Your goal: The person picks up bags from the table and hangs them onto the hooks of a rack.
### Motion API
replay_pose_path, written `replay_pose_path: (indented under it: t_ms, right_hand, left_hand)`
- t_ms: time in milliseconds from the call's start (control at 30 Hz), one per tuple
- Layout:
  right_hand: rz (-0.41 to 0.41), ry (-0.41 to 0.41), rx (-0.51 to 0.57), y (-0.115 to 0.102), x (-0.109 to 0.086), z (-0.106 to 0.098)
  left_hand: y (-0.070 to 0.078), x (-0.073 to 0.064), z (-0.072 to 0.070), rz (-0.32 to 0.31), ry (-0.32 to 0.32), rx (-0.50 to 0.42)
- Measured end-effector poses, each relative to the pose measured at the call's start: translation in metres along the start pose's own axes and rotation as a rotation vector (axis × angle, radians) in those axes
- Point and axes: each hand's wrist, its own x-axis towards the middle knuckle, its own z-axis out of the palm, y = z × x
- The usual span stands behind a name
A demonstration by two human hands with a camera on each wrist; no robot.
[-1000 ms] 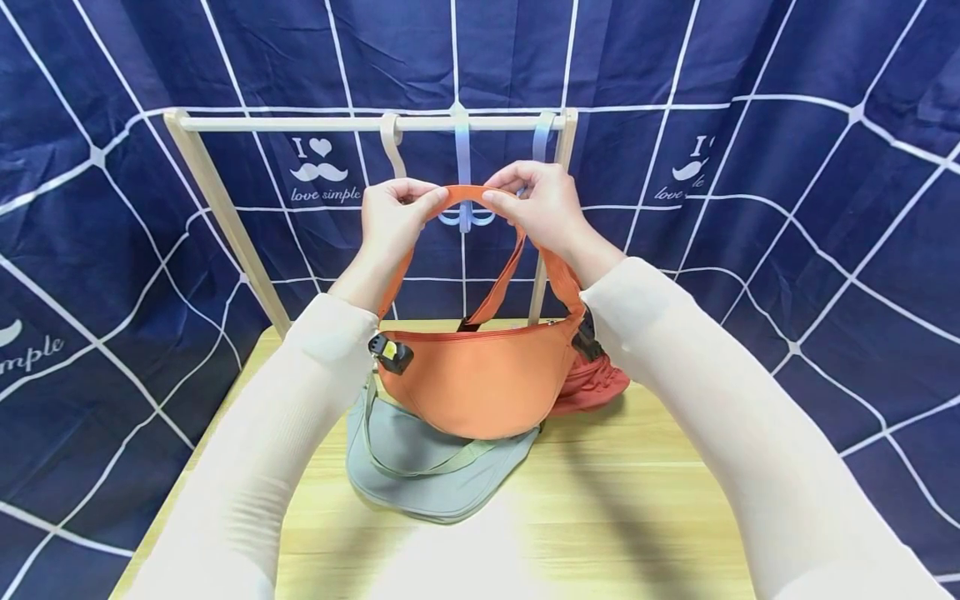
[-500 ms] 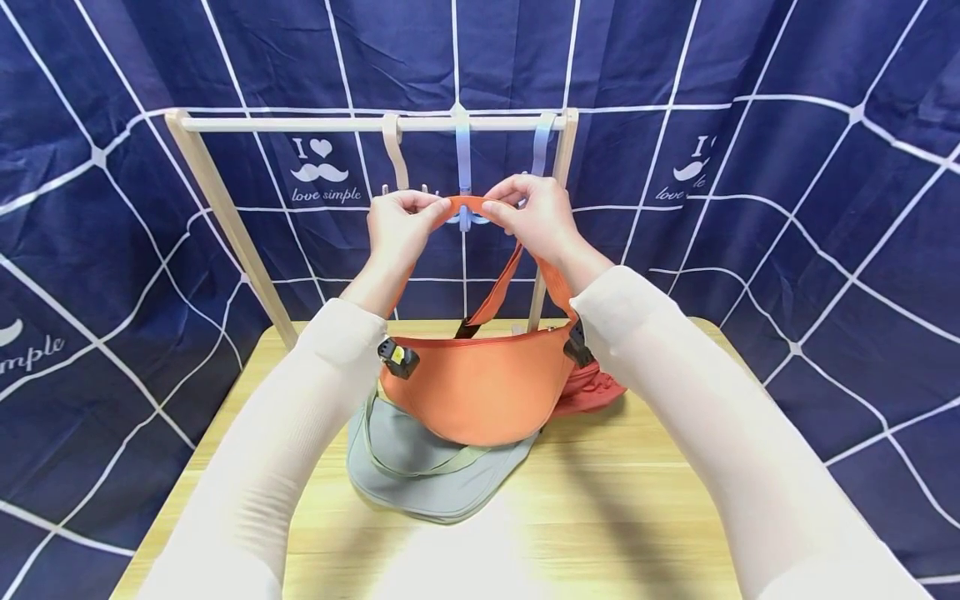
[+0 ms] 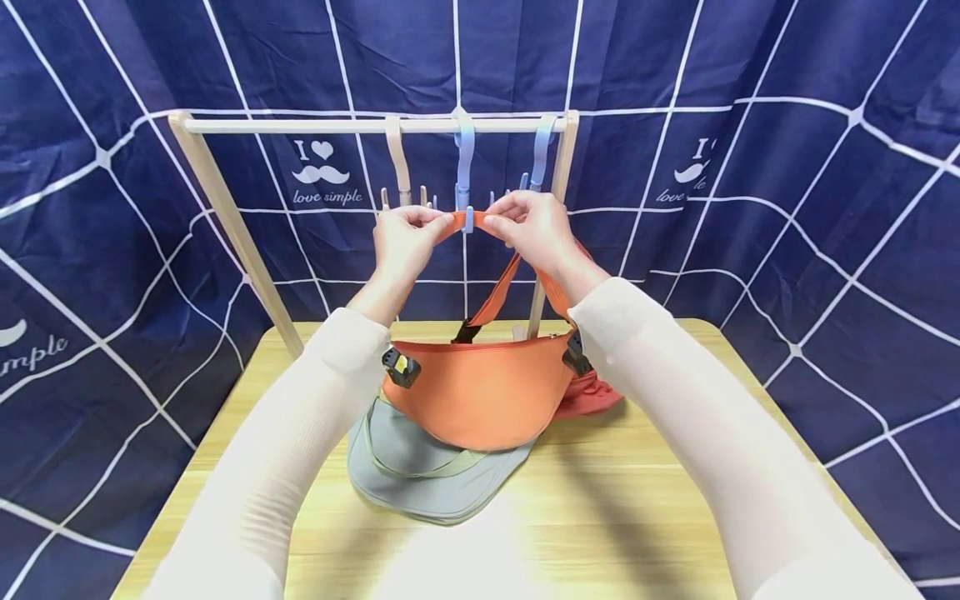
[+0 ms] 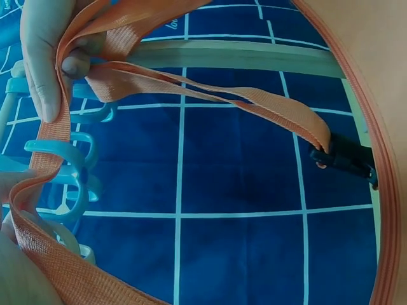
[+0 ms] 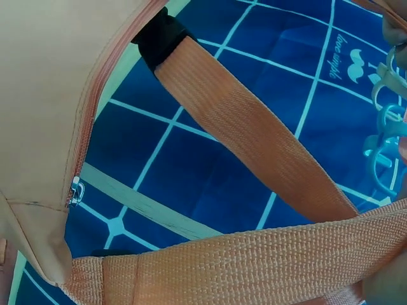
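Observation:
An orange waist bag (image 3: pixel 480 392) hangs from its webbing strap (image 4: pixel 51 136), which both hands hold up before a wooden rack. My left hand (image 3: pixel 405 246) pinches the strap just left of a blue hook (image 3: pixel 465 167). On the hook's other side, my right hand (image 3: pixel 540 229) pinches the same strap between thumb and fingers. Between the two hands the strap runs behind the hook's front prong (image 3: pixel 468 220); in the left wrist view it passes through the hook's curve. A loose strap end with a black buckle (image 5: pixel 164 39) dangles behind the bag.
The rack's crossbar (image 3: pixel 300 126) also carries a beige hook (image 3: pixel 397 158) and a second blue hook (image 3: pixel 542 150). Beneath the orange bag, a grey bag (image 3: pixel 435 496) lies on the wooden table (image 3: pixel 637 517). Red crumpled fabric (image 3: pixel 592 396) lies behind at right.
Both hands have lowered the strap and bag a little. The strap, earlier above the blue hook's prongs, now sits behind its front prong. Both hands keep their pinch.

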Motion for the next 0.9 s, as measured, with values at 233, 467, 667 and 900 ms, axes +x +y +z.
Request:
replay_pose_path:
  t_ms: [233, 467, 667, 900]
  right_hand:
    - [-0.023, 0.003, 0.019, 0.005, -0.003, 0.002]
    - [0.016, -0.007, 0.069, 0.01, -0.007, 0.006]
    - [0.102, 0.004, 0.161, 0.012, -0.014, 0.01]
    - [0.054, 0.065, 0.103, 0.017, -0.021, 0.017]
  left_hand:
    - [-0.004, -0.003, 0.002, -0.003, -0.023, -0.02]
    - [-0.008, -0.005, 0.003, 0.035, -0.03, 0.008]
    - [-0.011, -0.009, 0.005, 0.036, -0.037, 0.007]
    - [-0.015, -0.015, 0.005, 0.029, -0.036, -0.036]
